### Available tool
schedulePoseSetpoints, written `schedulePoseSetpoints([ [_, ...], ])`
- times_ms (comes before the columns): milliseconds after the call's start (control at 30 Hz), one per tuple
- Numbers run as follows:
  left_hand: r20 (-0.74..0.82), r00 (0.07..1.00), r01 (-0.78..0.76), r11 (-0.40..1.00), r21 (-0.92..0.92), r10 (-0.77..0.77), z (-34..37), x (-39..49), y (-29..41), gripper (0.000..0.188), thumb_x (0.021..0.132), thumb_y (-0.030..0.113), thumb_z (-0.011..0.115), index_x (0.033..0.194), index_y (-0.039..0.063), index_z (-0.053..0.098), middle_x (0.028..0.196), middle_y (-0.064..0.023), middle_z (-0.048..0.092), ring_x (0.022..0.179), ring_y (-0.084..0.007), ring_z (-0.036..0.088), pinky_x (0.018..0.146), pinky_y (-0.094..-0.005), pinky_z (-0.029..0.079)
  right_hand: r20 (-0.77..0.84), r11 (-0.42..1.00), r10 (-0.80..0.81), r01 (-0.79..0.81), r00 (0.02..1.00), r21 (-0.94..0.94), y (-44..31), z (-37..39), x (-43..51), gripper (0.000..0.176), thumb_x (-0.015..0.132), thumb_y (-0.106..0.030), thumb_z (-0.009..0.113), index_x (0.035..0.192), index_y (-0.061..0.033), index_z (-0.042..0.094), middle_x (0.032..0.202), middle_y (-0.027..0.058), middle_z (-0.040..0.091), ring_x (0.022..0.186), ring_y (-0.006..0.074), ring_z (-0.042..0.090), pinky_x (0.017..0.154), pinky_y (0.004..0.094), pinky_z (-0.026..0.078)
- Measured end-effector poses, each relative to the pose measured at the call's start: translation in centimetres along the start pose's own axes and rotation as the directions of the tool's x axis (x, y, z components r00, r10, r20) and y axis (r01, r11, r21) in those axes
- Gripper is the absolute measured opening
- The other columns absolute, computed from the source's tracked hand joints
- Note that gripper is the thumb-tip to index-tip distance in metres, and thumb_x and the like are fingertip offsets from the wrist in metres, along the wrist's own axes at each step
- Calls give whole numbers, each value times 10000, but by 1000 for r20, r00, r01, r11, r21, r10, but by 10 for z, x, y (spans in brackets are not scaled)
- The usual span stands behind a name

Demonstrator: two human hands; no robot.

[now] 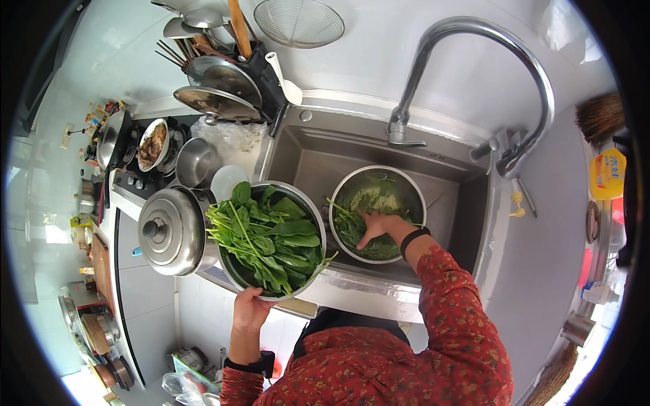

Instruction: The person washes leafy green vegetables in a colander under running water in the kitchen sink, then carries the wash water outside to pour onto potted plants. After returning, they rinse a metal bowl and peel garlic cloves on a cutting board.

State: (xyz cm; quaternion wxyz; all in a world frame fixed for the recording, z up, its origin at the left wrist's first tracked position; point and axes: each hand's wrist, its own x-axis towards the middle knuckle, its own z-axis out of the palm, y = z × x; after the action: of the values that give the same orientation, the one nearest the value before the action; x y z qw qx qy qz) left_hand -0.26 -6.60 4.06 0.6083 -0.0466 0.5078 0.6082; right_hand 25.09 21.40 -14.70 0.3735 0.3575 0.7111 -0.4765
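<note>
My left hand (251, 309) grips the near rim of a stainless steel bowl (310, 204) at the left front edge of the sink. Leafy greens (277, 241) with long stems fill this bowl, and some hang over its rim. Inside the sink (315, 165) sits a second metal bowl (414, 195) with water and more greens (350, 228). My right hand (378, 228) reaches into it, thumb spread. Its other fingers are partly hidden among the greens and water, so I cannot tell whether they hold any.
A lidded steel pot (172, 233) stands left of the greens bowl, near a small saucepan (198, 161) and a white bowl (228, 181). An arched faucet (477, 24) rises behind the sink. Pot lids (218, 101) lean against a utensil holder (266, 76). A strainer (299, 23) hangs above.
</note>
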Motion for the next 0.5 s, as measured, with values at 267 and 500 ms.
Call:
schedulePoseSetpoints([
  [267, 25, 1000, 9, 1000, 26, -10, 5, 3, 1, 593, 764, 18, 438, 1346, -26, 333, 1287, -200, 496, 1142, -389, 532, 921, -545, 493, -69, 987, -94, 84, 993, -136, 2, 35, 0, 900, 702, -368, 752, 1388, 9, 309, 1284, 226, 499, 1145, 362, 516, 892, 468, 457],
  [500, 58, 998, 29, 999, 13, -30, -6, 10, -3, 577, 772, 19, 439, 1337, -41, 336, 1283, -210, 497, 1136, -393, 536, 920, -543, 494, -244, 982, -108, 64, 964, -179, 1, 63, -11, 590, 806, -200, 605, 1345, -40, 428, 1168, 215, 583, 1022, 372, 577, 833, 458, 483],
])
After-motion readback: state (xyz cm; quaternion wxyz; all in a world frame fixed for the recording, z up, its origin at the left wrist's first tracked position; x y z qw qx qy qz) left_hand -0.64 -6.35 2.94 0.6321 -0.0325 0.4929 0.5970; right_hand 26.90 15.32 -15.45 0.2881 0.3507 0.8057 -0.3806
